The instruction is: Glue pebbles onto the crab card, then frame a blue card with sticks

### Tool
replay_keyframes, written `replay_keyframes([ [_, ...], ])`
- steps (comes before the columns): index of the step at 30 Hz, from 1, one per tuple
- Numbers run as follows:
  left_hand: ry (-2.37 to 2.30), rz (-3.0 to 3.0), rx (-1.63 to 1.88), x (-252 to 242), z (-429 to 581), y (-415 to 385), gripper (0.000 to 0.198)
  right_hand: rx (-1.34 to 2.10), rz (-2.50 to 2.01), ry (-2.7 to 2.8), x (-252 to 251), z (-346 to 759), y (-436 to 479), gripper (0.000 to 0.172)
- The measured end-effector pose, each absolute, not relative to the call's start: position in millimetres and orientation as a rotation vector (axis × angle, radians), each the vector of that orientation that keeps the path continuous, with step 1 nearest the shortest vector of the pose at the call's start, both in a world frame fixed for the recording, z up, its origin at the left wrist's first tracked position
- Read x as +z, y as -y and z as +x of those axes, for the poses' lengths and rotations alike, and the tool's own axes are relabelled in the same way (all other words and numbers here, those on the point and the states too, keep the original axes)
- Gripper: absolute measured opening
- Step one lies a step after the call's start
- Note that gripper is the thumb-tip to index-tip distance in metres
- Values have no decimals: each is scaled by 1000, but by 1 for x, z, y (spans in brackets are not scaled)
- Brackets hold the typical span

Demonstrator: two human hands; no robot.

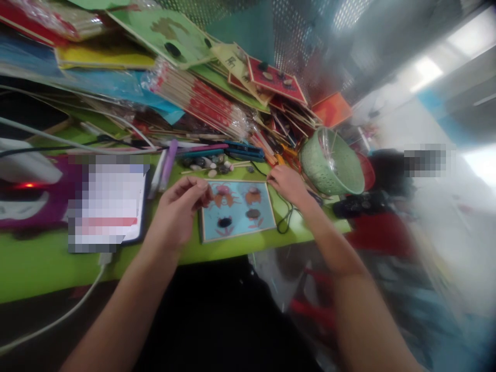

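Observation:
A light-blue picture board [238,213] with a pale wooden edge lies flat on the green table between my hands. Dark and pinkish pebbles sit on it, with orange and red drawn lines around them. At its upper left corner is my left hand [174,209], thumb and forefinger pinched together; whatever they hold is too small or hidden. My right hand [289,185] is by the upper right corner with fingers curled together, and its fingertips hide what is in them. A dark cord [279,226] loops beside the board below that hand. Loose pebbles [212,166] lie just behind the board.
On the left, a tablet or phone with a lit screen [110,201] has a white cable [91,294]. Pens [168,165] lie beside it. Behind are red-and-cream wrapped sticks [197,98] and stacked picture boards [275,80]. A green basket [333,165] stands right.

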State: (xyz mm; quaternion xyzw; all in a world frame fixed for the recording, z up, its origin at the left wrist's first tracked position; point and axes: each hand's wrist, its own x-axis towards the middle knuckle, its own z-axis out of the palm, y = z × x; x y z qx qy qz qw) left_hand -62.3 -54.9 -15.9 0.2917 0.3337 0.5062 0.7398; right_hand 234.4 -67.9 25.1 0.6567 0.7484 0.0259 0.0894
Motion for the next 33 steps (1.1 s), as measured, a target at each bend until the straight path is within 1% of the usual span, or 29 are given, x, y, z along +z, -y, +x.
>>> replay_keyframes([
  [3, -714, 644, 1109, -15, -63, 56, 16, 120, 1986, -2175, 25, 235, 67, 13],
  [6, -710, 651, 1117, -16, -62, 55, 14, 108, 2197, -2186, 29, 243, 74, 11],
  [9, -717, 686, 1104, -18, -63, 54, 13, -96, 2488, -2255, 38, 254, 96, 6],
  [12, -731, 760, 1116, -16, -62, 59, 11, -351, 2662, -2322, 50, 258, 134, 3],
  [15, -683, 892, 1083, -10, -56, 78, 12, -587, 2738, -2339, 60, 257, 182, 8],
  [18, -578, 1084, 881, -2, -36, 113, 16, -671, 2773, -2213, 65, 257, 231, 16],
  [20, -456, 1180, 716, -2, -15, 140, 13, -714, 2751, -2112, 67, 259, 259, 16],
  [23, -308, 1317, 487, -13, 18, 180, 3, -883, 2718, -1864, 68, 262, 290, 20],
  [25, -234, 1485, 370, -27, 35, 200, 9, -956, 2632, -1704, 66, 263, 302, 23],
  [27, -90, 1771, 325, -41, 44, 214, 20, -881, 2573, -1658, 63, 264, 308, 27],
  [30, 17, 2185, 400, -55, 49, 225, 32, -677, 2562, -1787, 60, 265, 309, 28],
  [31, 6, 2265, 401, -58, 50, 226, 31, -643, 2562, -1835, 60, 265, 308, 27],
  [33, -34, 2329, 334, -59, 50, 226, 20, -605, 2590, -1884, 59, 266, 305, 22],
])
